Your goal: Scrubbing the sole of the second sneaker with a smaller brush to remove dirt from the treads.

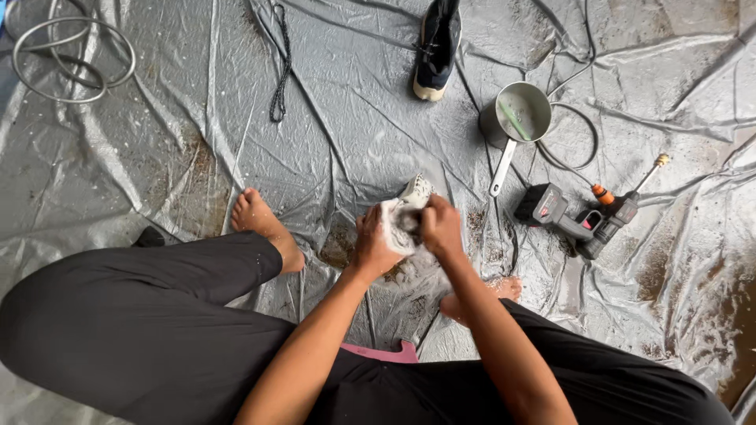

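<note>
Crouching over a crinkled silver plastic sheet (pixel 197 118) spread on the ground, the person works at a soapy white-and-grey sneaker (pixel 409 206) held just above the sheet between both bare feet. The left hand (pixel 372 245) has its grip wrapped around the sneaker's near side, and the right hand (pixel 441 228) is pressed together on the upper part, fingers curled tight over it. Foam covers much of the shoe, so it is likely slippery; it looks light and soft in the upper, stiffer at the sole, which would be the surer place to take hold.

Taking the sneaker as the landmark: beyond it and slightly right stands a round metal saucepan (pixel 521 115) with a long handle and a green stick in cloudy water. Right of the sneaker lies a grey cordless spray gun (pixel 587 219) with an orange-tipped nozzle. Straight beyond it lies a second dark sneaker with a pale sole (pixel 438 49). Beyond and left lies a black lace (pixel 280 63), and far left a coiled grey hose (pixel 63 59).

Open sheet lies left of the sneaker; the right is crowded by the gun and saucepan. Brown muddy patches spot the sheet.
</note>
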